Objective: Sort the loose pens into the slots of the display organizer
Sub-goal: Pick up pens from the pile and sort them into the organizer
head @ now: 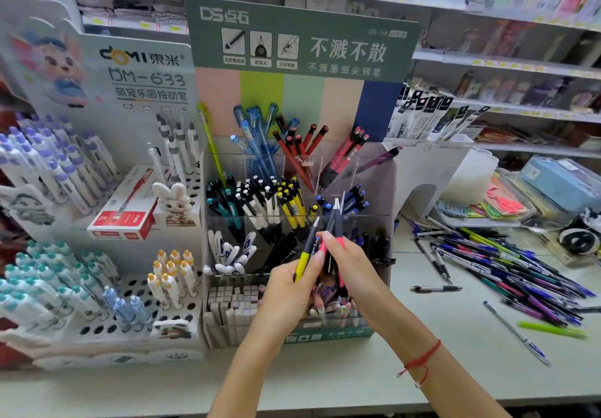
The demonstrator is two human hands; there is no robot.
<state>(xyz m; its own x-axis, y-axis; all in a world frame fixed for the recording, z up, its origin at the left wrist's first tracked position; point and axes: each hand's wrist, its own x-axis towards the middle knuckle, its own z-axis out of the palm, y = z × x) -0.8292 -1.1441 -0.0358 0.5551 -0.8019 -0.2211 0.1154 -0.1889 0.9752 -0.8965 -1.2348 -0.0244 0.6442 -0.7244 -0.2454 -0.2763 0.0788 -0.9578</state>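
Centrally, left hand (286, 291) gripping yellow pen (305, 252), right hand (344, 265) gripping pink pens (338, 242), organizer (388, 222) behind, loose pens (507, 261) rightward.

Bright, even light; blurred, warped frame edges.

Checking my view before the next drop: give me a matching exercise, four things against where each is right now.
Things:
1. yellow pen
2. pink pen
3. loose pen pile
4. red pen box

Places:
A. on the counter, right of the organizer
B. in the left hand
C. on the white stand, left of the organizer
D. in the right hand

Pairs: 1-B, 2-D, 3-A, 4-C
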